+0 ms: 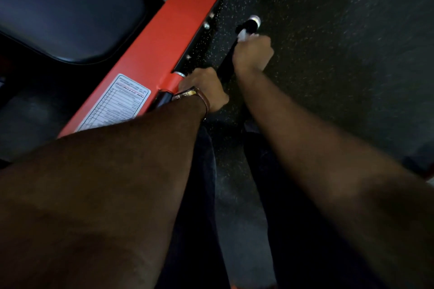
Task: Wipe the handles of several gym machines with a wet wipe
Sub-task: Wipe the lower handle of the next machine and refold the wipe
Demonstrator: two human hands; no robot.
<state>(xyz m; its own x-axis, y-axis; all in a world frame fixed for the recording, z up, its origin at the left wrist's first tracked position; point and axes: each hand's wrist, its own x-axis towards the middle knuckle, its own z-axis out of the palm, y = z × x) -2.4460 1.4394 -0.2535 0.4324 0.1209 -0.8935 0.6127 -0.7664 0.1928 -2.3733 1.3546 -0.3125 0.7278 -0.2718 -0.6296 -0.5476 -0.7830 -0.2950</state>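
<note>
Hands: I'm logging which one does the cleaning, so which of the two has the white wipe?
The right hand, gripping the black handle near its capped end; white wipe shows above its fingers. The left hand wears a watch.

Dim light. Dark speckled rubber floor [340, 30], orange machine frame [169, 37] (white label stuck on), black padded seat [65, 7].

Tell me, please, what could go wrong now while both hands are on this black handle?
The white wipe shows only as a small bunch above the right hand, so it may slip out or skip the handle tip near the silver end cap. The left hand grips beside the red frame, so knuckles might knock its bolts.
</note>
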